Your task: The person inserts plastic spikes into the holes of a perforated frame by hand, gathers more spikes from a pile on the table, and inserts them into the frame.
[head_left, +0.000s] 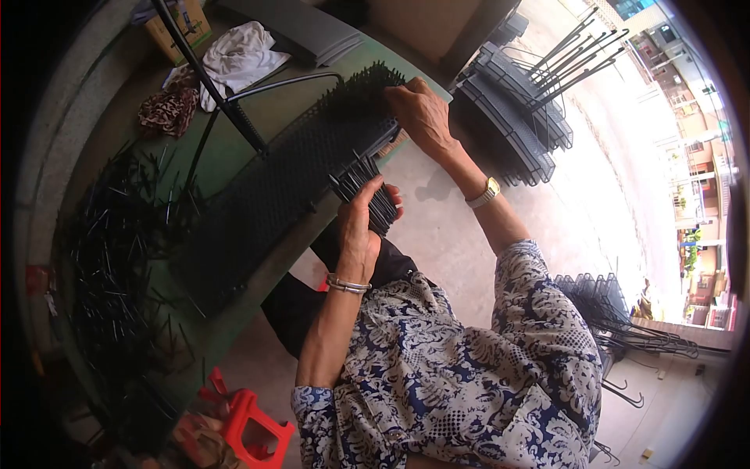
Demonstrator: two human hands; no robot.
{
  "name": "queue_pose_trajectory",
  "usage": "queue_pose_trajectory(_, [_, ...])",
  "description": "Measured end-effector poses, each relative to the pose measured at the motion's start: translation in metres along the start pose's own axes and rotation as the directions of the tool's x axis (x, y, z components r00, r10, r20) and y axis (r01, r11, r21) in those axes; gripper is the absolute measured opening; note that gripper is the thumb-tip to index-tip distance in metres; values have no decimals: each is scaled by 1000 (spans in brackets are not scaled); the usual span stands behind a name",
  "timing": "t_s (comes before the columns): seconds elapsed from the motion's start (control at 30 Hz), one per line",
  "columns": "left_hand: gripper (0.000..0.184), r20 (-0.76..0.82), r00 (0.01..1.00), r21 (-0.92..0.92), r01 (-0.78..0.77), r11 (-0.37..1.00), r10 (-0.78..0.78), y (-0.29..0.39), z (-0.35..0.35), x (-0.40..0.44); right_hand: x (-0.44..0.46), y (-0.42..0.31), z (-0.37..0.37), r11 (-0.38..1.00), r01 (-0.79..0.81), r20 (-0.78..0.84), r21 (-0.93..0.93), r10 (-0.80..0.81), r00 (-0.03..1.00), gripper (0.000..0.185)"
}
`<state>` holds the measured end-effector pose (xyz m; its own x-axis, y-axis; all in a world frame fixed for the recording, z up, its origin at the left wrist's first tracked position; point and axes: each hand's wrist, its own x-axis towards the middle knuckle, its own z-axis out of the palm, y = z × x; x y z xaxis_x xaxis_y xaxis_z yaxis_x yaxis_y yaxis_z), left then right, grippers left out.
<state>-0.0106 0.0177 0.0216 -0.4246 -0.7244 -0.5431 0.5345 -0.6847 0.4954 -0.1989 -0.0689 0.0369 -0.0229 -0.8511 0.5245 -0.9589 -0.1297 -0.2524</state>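
Note:
My left hand [359, 223] is closed around a bundle of thin black pins [367, 184], held over the near edge of the bench. Stretched further out, my right hand [422, 117] has its fingers pinched together at the far right end of a dark perforated panel [258, 195]. Whatever is between those fingertips is hidden. Beside them, many black pins [363, 82] stand upright in a dense cluster on the panel. The panel lies lengthwise along a green table [297, 94].
Loose black pins [117, 242] lie heaped at the left. A dark metal post [207, 78] rises over the table, near a white cloth [242, 59] and grey sheets [301, 27]. Stacked dark racks [516, 117] stand at right. A red plastic stool [254, 426] is below.

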Motion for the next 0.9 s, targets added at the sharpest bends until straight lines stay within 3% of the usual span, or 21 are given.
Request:
queue_pose_trajectory(0.13, [13, -9, 1000, 1, 5, 1000, -5, -1, 3, 0, 2, 2, 1, 993, 102, -47, -51, -104, 993, 19])
queue_pose_trajectory(0.47, [20, -74, 997, 48, -26, 998, 30, -2, 8, -5, 1, 0, -3, 992, 115, -10, -55, -115, 993, 17])
queue_pose_trajectory(0.63, [20, -66, 997, 57, -34, 998, 37, -2, 11, -8, -3, 7, 2, 1000, 16, -5, 16, -16, 1000, 18])
queue_pose_trajectory(0.77, [21, -69, 997, 60, -26, 998, 30, -2, 11, -9, -2, 0, -4, 999, 33, 14, -16, -33, 999, 22])
queue_pose_trajectory(0.87, [21, -59, 998, 52, -24, 998, 27, 1, 7, -8, -5, -22, -25, 1000, -13, -56, 0, 13, 998, 29])
queue_pose_trajectory(0.9, [21, -44, 999, 51, -14, 999, 16, 1, 6, -8, -8, -24, -35, 966, -138, 212, 218, 91, 973, 31])
